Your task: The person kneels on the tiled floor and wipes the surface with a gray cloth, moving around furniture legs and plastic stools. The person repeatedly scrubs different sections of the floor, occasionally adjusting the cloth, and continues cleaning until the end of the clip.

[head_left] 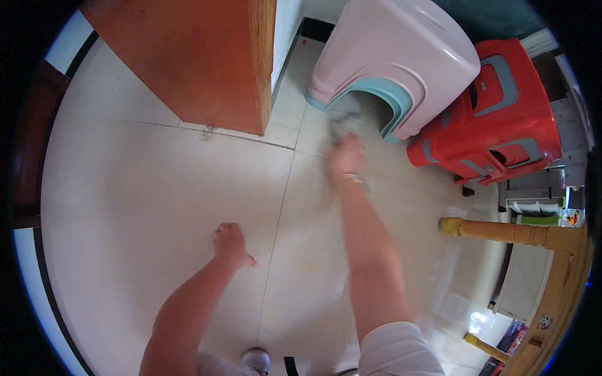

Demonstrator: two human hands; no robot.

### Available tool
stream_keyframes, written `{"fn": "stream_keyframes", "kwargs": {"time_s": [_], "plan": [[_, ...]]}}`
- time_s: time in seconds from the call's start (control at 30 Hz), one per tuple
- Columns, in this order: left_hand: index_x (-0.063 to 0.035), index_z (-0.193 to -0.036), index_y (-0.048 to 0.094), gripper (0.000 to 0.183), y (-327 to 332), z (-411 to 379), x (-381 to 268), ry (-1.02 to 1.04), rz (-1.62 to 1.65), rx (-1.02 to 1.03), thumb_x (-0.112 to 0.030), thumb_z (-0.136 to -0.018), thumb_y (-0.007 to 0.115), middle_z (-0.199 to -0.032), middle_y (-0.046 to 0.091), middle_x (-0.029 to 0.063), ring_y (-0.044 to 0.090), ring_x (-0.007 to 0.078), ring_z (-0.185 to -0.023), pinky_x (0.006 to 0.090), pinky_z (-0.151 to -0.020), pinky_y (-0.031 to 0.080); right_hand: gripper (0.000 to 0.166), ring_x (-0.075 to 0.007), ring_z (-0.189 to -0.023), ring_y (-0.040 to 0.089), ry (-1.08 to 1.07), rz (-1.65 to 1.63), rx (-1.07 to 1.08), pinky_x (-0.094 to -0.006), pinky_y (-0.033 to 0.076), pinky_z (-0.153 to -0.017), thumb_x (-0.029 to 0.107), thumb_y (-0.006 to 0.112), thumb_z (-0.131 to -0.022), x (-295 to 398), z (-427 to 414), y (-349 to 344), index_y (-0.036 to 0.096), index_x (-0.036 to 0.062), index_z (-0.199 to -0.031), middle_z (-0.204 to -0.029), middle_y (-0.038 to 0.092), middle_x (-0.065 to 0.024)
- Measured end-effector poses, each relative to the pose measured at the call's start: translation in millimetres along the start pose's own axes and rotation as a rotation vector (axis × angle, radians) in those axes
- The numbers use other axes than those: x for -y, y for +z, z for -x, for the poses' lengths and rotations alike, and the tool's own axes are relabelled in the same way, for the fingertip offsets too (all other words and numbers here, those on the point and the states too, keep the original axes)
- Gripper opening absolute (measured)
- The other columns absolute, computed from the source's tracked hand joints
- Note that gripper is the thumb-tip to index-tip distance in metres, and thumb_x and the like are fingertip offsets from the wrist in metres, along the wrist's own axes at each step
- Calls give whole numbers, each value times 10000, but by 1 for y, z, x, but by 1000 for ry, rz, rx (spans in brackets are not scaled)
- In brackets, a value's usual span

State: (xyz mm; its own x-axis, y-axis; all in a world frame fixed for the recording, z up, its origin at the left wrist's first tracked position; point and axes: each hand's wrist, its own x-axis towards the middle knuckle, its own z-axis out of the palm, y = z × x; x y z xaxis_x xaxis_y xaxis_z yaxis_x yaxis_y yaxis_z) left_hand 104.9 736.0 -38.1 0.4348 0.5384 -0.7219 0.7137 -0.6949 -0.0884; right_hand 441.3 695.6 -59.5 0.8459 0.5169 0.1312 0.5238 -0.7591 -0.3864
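Blurred by motion, my right hand (347,157) grips a greyish cloth-like item (345,124) low over the tiled floor (301,225). The item lies at the mouth of the arched opening in a pink plastic stool (376,51) with a light-blue rim (385,89). A bracelet circles my right wrist. Lower and to the left, my left hand (230,244) is over the floor, its fingers curled and its thumb sticking out to the side. I see nothing in it, but its palm side is hidden.
A reddish-brown wooden door (197,56) stands at upper left. Red stacked plastic stools (494,113) with grey trim adjoin the pink stool on the right. A wooden furniture leg (498,231) juts in at right. The tip of a shoe (256,359) shows at the bottom.
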Motion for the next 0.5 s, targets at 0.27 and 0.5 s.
{"fn": "stream_keyframes", "kwargs": {"time_s": [0.27, 0.5], "plan": [[-61, -1405, 433, 1175, 14, 1, 7, 141, 11, -197, -575, -462, 909, -1377, 489, 157, 445, 317, -1275, 480, -1073, 353, 460, -310, -1180, 530, -682, -559, 594, -467, 388, -1050, 89, 563, -789, 155, 185, 43, 622, 162, -1240, -1215, 601, -119], [7, -1298, 446, 1054, 2, 11, 6, 15, 210, -76, -487, -510, 942, -1297, 477, 172, 494, 325, -1227, 420, -966, 513, 598, -190, -1071, 600, 315, -1070, 305, -338, 548, -861, -51, 511, -834, -96, 126, -104, 477, 88, -1415, -1228, 588, -79]]}}
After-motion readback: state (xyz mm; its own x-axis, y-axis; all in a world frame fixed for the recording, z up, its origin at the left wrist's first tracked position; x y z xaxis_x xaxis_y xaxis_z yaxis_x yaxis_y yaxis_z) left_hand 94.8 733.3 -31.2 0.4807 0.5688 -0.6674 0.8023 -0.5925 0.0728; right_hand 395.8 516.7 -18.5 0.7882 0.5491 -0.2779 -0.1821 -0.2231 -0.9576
